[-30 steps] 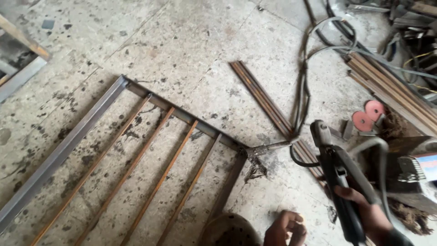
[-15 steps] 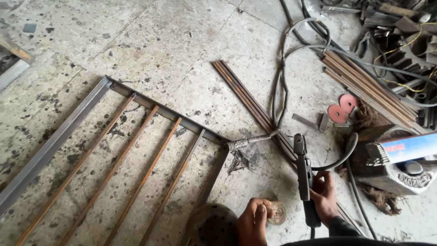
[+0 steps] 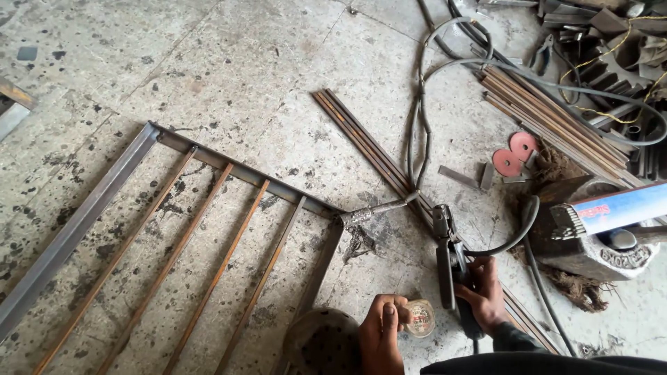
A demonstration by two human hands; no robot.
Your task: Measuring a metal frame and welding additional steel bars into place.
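Note:
My right hand [image 3: 484, 297] grips the handle of a dark electrode holder [image 3: 448, 260] that points away from me, its cable curving off to the right. My left hand [image 3: 384, 329] holds a small round clear disc [image 3: 420, 319] by its edge, just left of the holder. Both hands are low in the view, right of the near corner of a steel frame [image 3: 243, 172] with several thin rusty bars welded across it. A clamp [image 3: 375, 212] is fixed to that corner of the frame.
A bundle of rusty rods [image 3: 365, 142] lies diagonally on the spotted concrete floor. Grey cables [image 3: 420, 118] loop at the top centre. More rods [image 3: 549, 118], two red discs [image 3: 515, 154], scrap metal and a heavy iron block [image 3: 590, 253] crowd the right side.
The view has swung so the frame sits further left. The holder went from raised close to the camera to low by my knee. My left hand has come up with the disc.

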